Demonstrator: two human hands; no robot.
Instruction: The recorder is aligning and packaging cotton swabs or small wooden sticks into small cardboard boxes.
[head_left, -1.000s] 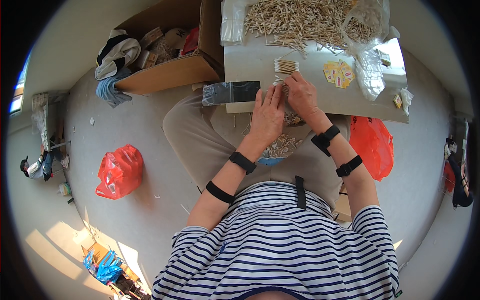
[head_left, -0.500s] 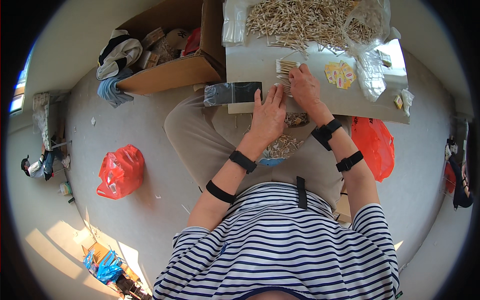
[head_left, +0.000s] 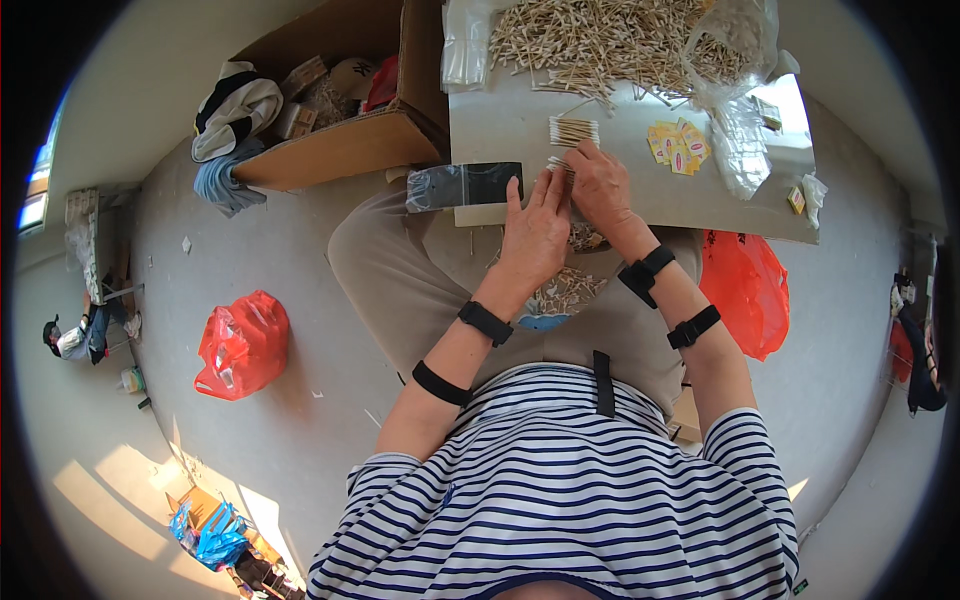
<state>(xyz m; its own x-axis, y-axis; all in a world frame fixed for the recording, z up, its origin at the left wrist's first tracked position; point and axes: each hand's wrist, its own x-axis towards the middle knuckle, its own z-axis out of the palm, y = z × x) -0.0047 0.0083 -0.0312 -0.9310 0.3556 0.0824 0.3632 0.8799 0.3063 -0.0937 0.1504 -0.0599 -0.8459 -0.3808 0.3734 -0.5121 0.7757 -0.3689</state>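
Note:
My left hand (head_left: 535,237) lies over the near edge of the table, fingers stretched out and thumb apart. Its fingertips touch a small bunch of cotton swabs (head_left: 559,164). My right hand (head_left: 603,193) is bent over the same bunch from the right, fingers curled and closed on it; the hands partly hide these swabs. Just beyond lies a neat row of cotton swabs (head_left: 573,131), side by side. A dark, clear-ended plastic bag (head_left: 462,187) lies flat left of my hands. In my lap, more loose swabs (head_left: 568,292) rest in a container mostly hidden by my hands.
A big heap of cotton swabs (head_left: 600,45) covers the table's far part. Small yellow cards (head_left: 678,147) and a clear bag (head_left: 740,150) lie to the right. An open cardboard box (head_left: 345,145) stands at left; red bags (head_left: 243,345) sit on the floor.
My right hand has drawn back a little, toward me and left, off the neat row of swabs, which shows more fully. My left hand has hardly moved.

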